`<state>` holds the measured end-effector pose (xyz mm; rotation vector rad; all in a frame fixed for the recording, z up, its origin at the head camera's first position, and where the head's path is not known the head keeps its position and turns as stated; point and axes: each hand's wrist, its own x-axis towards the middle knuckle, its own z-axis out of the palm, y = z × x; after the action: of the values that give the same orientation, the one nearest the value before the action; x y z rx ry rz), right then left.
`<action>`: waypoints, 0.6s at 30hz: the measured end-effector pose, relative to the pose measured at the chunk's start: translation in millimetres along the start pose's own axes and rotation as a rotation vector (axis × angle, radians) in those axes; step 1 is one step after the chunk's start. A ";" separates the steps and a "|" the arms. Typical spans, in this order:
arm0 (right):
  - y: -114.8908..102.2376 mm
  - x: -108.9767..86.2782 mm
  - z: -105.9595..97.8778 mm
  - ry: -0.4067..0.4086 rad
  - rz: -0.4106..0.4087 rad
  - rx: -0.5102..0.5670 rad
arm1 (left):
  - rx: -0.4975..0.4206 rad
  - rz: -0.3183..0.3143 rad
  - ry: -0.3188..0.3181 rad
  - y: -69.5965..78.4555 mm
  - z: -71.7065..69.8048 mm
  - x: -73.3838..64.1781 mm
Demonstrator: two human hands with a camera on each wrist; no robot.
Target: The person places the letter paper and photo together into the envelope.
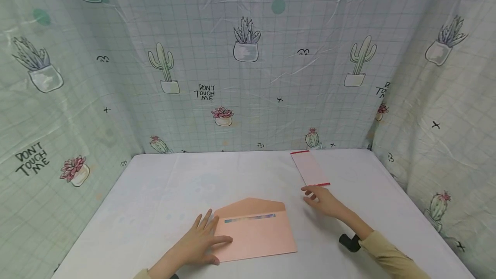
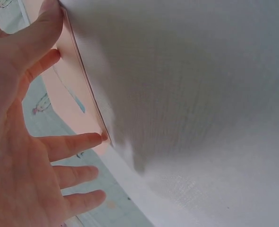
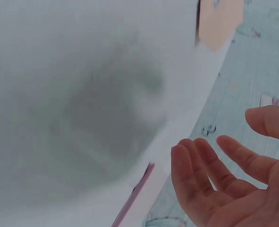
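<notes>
A peach envelope lies on the white table, its pointed flap spread away from the person. A narrow blue, shiny strip shows just below the flap's fold. My left hand rests at the envelope's left side with fingers spread; in the left wrist view a fingertip meets its edge. Over the table to the right hovers my right hand, fingers loosely bent and holding nothing. Just beyond its fingertips lies a pale pink rectangular piece with red bands on its two short ends.
A patterned cloth curtain with cactus drawings encloses the table at the back and both sides. A black object, likely the wrist camera, sits beside the right sleeve.
</notes>
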<state>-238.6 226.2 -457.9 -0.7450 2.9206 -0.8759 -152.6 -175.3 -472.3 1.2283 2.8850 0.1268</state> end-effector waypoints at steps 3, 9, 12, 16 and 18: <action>8.2 2.6 -10.6 0.009 0.063 0.051 | 0.018 0.023 0.035 -0.4 1.4 -1.0; 25.3 7.5 -25.7 -0.010 0.246 0.211 | 0.016 0.030 0.047 -2.0 3.0 -2.3; 33.8 9.5 -31.5 -0.009 0.299 0.264 | -0.004 0.028 0.027 -2.6 1.4 -2.6; 44.5 12.9 -38.1 0.004 0.361 0.293 | -0.030 0.025 -0.001 -2.6 -1.8 -2.9; 49.6 14.9 -40.9 0.010 0.396 0.294 | -0.041 0.022 -0.010 -2.6 -3.1 -3.1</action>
<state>-279.2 277.1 -447.3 -0.1384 2.7071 -1.2122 -152.4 -179.6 -469.5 1.2513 2.8460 0.1793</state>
